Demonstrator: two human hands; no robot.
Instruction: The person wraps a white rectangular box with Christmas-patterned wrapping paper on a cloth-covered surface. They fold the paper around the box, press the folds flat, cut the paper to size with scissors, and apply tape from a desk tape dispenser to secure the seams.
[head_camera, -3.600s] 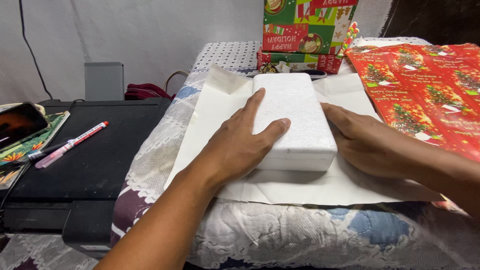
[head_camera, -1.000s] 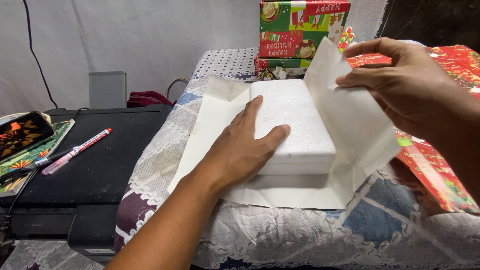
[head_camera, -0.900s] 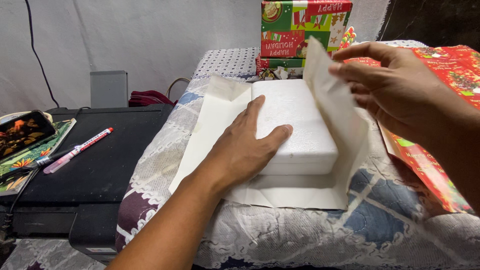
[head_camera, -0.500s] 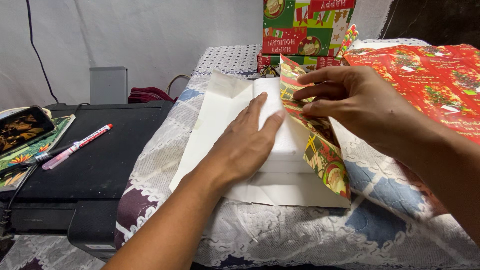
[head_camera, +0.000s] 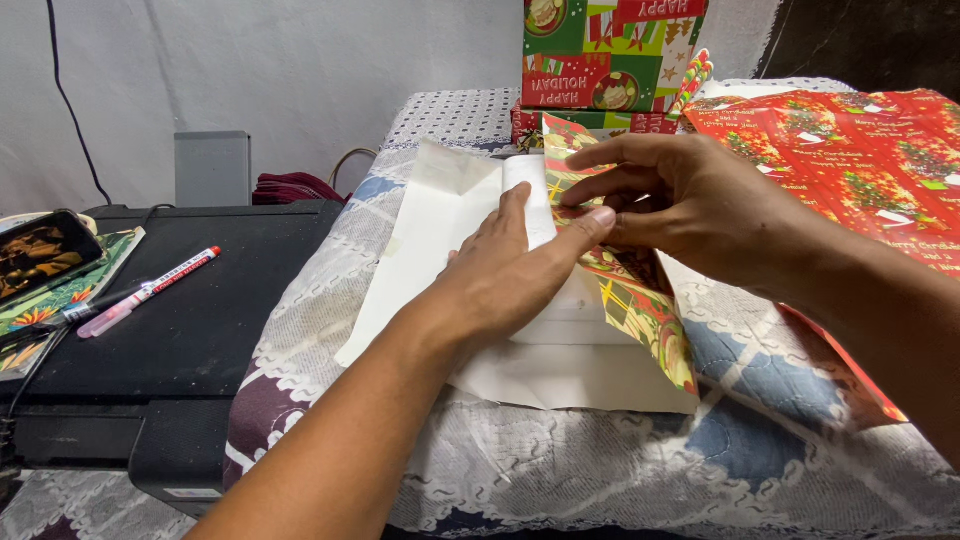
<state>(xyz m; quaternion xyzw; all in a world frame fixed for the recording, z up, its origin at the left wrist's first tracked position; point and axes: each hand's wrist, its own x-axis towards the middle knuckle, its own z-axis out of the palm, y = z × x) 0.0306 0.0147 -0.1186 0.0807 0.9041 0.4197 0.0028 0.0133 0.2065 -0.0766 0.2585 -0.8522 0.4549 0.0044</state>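
Home room, quilted bedspread (head_camera: 760, 440), black printer (head_camera: 170, 330) by white wall, festive gift boxes (head_camera: 610, 55), wrapping paper (head_camera: 850, 160)

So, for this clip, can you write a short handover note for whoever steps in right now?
Left hand: flat on the white box, pinning it down, nothing gripped.
Right hand: grip on the edge of the wrapping paper, folding its right flap over the box top.
The box lies on the paper's white underside on the quilted table.
Done: right flap brought over.
Left: left flap lies flat, ends open, no tape seen.
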